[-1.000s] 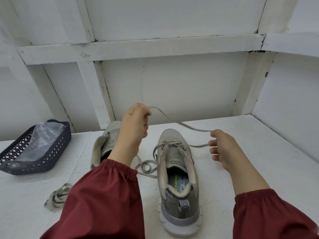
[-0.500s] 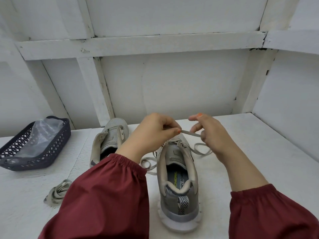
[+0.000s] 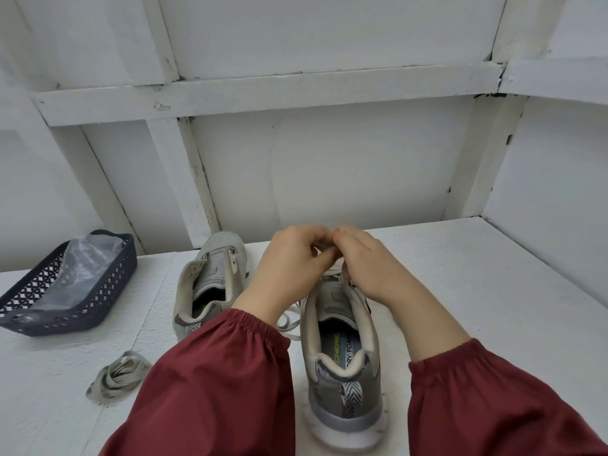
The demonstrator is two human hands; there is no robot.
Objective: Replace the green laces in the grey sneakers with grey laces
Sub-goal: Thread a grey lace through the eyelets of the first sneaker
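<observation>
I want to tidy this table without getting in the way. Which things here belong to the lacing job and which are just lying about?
In the job:
left hand and right hand, both pinching the lace
sneaker being laced
unlaced sneaker
bundled lace, probably

Lying about:
dark basket
clear plastic bag inside it

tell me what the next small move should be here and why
Probably thread the lace through the next eyelet: the left hand and right hand seem to pinch it together over the near sneaker, with slack lying beside it.
</observation>
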